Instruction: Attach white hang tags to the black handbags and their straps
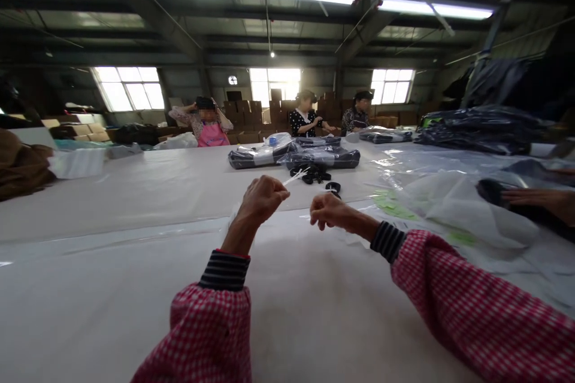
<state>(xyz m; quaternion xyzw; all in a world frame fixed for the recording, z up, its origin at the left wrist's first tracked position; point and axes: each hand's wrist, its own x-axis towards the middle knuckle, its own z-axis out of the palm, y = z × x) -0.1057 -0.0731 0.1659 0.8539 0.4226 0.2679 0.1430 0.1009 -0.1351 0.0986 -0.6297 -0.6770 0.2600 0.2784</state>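
Note:
My left hand is raised above the white table, fingers closed in a pinch on a thin white plastic strip that sticks out to the right. My right hand is a little to the right, also closed; what it grips is too small to make out. Both arms wear red checked sleeves with striped cuffs. Small black items lie on the table just beyond my hands.
Dark garments packed in clear bags lie further back, with a bigger pile at far right. Clear bags and green labels lie at right, where another person's hand rests. Three people work behind the table.

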